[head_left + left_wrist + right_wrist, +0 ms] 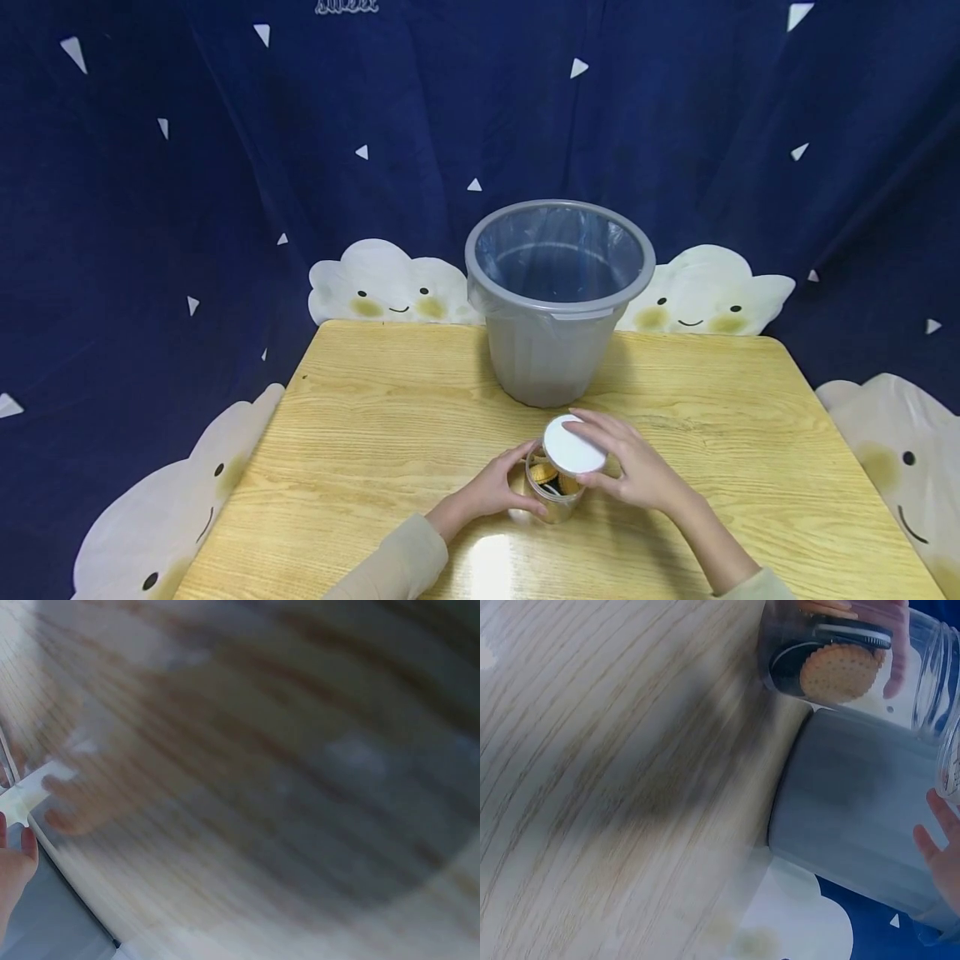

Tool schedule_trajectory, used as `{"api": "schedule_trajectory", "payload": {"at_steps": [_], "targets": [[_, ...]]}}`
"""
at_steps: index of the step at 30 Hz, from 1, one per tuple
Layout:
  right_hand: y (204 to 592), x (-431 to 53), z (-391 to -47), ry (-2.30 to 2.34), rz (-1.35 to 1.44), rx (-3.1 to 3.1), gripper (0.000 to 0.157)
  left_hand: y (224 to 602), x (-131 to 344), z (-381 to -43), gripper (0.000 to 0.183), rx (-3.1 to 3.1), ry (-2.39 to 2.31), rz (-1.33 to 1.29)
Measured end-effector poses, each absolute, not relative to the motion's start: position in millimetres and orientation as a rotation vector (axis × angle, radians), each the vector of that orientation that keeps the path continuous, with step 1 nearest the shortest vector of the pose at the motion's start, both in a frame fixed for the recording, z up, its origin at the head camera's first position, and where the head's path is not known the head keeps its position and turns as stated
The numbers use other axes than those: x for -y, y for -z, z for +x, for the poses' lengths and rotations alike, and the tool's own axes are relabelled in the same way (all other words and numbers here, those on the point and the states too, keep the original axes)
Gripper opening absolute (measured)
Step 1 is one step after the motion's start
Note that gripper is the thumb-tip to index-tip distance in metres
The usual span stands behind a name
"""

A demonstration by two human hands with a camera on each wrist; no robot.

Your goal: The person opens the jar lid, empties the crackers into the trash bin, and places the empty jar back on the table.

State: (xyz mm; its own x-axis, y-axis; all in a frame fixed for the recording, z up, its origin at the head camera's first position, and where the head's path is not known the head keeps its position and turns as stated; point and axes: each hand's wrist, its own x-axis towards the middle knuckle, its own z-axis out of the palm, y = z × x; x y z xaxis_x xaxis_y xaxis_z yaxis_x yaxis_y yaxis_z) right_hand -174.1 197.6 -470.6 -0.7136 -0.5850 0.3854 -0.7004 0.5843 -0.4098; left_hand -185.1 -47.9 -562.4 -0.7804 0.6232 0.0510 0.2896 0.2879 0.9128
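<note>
A clear screw-top jar (557, 510) stands upright on the table, with round cookies (543, 473) inside. My left hand (491, 486) grips the jar from its left side, thumb at the front and fingers behind. A white lid (573, 448) is in my right hand (637, 468), pinched at its edge between thumb and fingers. Tilted, the lid sits over the right part of the jar's mouth. In the right wrist view, golden sandwich cookies (844, 673) and dark ones show through the wall, and the lid's rim (951, 769) is beside the jar's threaded neck.
Just behind the jar stands a grey bin (543, 358) with a clear liner over its rim. The wooden table (375, 400) has a back edge against a dark blue curtain (420, 100) printed with clouds and triangles.
</note>
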Motion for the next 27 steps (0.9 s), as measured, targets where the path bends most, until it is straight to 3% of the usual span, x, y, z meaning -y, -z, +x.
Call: {"api": "schedule_trajectory", "payload": {"at_steps": [19, 27], "targets": [[461.6, -216.6, -176.0, -0.79, 0.928, 2.636, 0.065, 563.1, 46.5, -184.5, 0.093, -2.312, -1.492, 0.894], [459.6, -227.1, -176.3, -0.819, 0.862, 2.655, 0.065, 537.2, 48.2, -175.2, 0.09, -2.275, -1.518, 0.885]]}}
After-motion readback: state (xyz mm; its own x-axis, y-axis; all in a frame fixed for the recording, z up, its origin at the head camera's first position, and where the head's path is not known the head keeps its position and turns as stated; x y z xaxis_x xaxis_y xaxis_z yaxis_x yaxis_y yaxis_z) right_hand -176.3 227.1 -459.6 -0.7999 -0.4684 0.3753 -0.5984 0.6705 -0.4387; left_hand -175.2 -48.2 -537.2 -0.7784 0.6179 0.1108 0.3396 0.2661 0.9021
